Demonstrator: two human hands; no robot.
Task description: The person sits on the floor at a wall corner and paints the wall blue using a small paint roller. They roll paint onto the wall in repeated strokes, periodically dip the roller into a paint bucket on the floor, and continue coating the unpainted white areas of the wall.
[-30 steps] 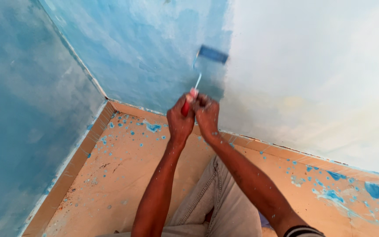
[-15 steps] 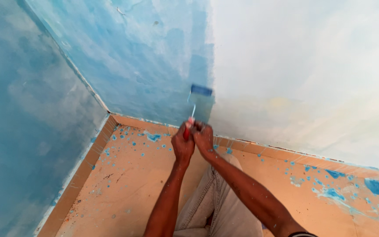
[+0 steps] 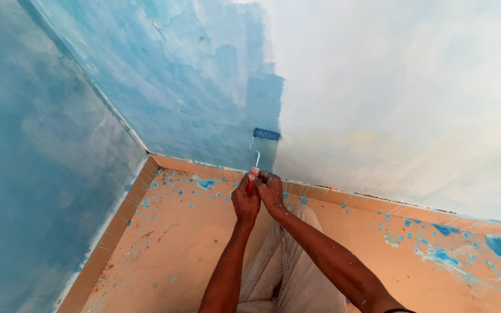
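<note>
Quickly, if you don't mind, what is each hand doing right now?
Left hand: closed around the red handle of the small blue paint roller.
Right hand: closed on the same handle, beside the left.

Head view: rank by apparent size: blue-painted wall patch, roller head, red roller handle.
1. blue-painted wall patch, by far the largest.
2. roller head.
3. red roller handle, mostly hidden by the left hand and right hand, so ranks 2-3 are unsure.
</note>
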